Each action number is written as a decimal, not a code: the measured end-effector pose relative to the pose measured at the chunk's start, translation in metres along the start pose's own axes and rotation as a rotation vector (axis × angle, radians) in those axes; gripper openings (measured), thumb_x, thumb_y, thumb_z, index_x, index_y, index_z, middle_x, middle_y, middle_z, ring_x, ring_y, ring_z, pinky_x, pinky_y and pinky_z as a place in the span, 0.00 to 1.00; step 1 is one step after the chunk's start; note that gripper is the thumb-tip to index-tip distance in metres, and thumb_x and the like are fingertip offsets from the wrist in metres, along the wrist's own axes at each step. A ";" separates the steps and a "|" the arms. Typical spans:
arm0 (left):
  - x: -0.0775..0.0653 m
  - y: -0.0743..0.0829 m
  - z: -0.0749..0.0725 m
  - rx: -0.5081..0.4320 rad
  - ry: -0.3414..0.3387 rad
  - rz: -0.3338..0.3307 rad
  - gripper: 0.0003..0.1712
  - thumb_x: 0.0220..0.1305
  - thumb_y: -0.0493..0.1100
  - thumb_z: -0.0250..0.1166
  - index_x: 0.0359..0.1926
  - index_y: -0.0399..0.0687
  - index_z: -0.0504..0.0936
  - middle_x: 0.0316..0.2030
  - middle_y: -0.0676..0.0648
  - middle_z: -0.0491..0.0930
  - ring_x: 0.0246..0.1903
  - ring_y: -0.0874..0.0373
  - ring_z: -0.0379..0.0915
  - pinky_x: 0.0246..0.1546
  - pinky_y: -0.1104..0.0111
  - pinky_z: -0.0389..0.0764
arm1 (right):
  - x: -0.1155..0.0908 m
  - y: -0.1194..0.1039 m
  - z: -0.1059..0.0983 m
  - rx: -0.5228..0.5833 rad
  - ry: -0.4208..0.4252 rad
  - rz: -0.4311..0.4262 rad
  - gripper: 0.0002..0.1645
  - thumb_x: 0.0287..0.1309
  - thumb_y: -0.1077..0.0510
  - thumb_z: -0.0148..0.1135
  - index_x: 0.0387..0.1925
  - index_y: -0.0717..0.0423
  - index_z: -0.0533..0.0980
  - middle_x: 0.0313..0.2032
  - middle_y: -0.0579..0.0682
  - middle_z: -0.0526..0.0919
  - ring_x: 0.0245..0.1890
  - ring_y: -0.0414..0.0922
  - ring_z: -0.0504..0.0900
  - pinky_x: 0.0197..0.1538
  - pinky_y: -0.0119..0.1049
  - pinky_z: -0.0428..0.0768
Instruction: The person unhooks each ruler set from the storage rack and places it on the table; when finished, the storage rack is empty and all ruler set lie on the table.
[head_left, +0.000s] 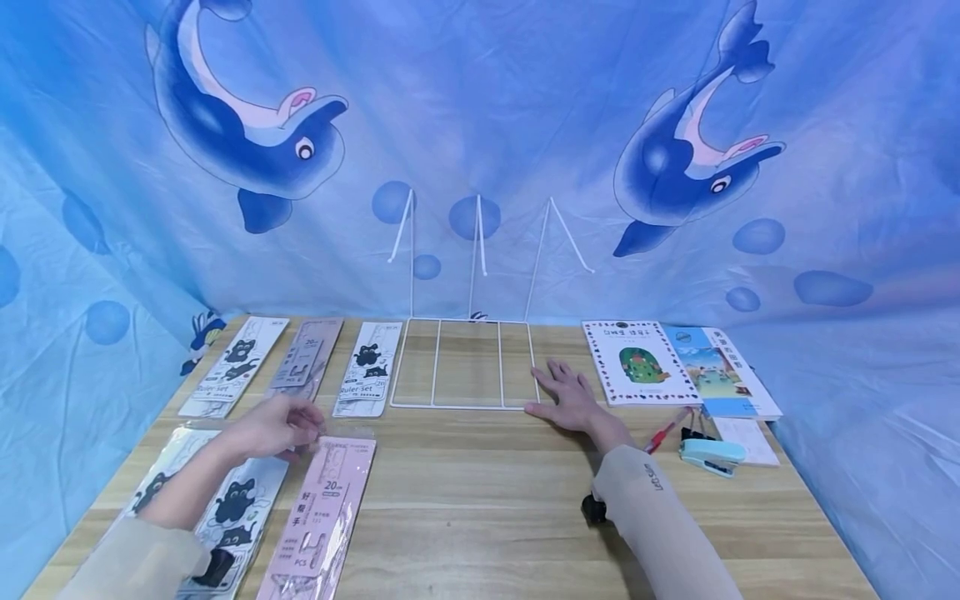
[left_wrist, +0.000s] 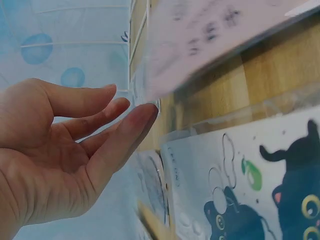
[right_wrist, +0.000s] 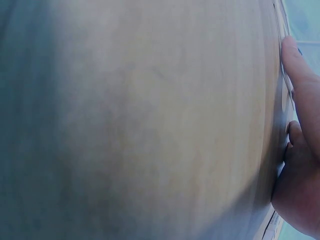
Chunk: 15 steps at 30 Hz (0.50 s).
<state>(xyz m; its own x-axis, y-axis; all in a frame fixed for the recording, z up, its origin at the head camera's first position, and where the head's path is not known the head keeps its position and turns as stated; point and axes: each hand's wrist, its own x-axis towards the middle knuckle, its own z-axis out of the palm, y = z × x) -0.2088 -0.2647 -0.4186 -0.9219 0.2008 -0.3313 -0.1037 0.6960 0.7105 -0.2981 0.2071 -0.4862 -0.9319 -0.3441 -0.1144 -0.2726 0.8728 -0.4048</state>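
My left hand (head_left: 273, 429) hovers at the top end of a pink ruler-set packet (head_left: 330, 500) on the left half of the table. In the left wrist view, a fingertip meets the corner of the blurred pink packet (left_wrist: 200, 50), and a gap shows between thumb and fingers. Just beneath that hand lies a white ruler-set packet with black cats (head_left: 236, 500). My right hand (head_left: 570, 398) is spread flat, its fingers over the right side of a white wire rack (head_left: 468, 407). The right wrist view catches only part of this hand (right_wrist: 302, 135).
Behind the left hand lie two cat packets (head_left: 236, 362) (head_left: 369, 367) with another pink packet (head_left: 307, 354) between them. To the right are a white booklet (head_left: 633, 362), a blue book (head_left: 712, 371), a red pen (head_left: 662, 437), a black binder clip (head_left: 697, 433) and a mint stapler (head_left: 712, 455).
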 end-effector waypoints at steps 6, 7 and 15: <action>0.001 0.001 -0.003 0.080 0.032 0.028 0.19 0.60 0.34 0.60 0.51 0.30 0.74 0.41 0.37 0.81 0.36 0.52 0.80 0.31 0.63 0.87 | 0.000 0.000 0.001 -0.008 -0.002 -0.015 0.46 0.62 0.33 0.54 0.74 0.43 0.52 0.77 0.59 0.44 0.78 0.61 0.39 0.77 0.66 0.39; 0.002 0.002 -0.004 0.116 0.046 0.047 0.19 0.60 0.35 0.61 0.52 0.30 0.75 0.41 0.37 0.82 0.37 0.52 0.80 0.31 0.63 0.87 | 0.000 0.000 0.001 -0.009 -0.002 -0.017 0.46 0.62 0.33 0.54 0.74 0.43 0.52 0.77 0.59 0.44 0.78 0.61 0.40 0.77 0.66 0.40; 0.027 0.020 -0.008 0.455 0.229 0.148 0.26 0.65 0.44 0.58 0.60 0.32 0.73 0.54 0.30 0.78 0.49 0.36 0.78 0.45 0.48 0.82 | 0.004 0.001 -0.004 -0.017 -0.017 -0.029 0.46 0.61 0.33 0.55 0.74 0.44 0.53 0.77 0.59 0.45 0.77 0.61 0.41 0.77 0.66 0.41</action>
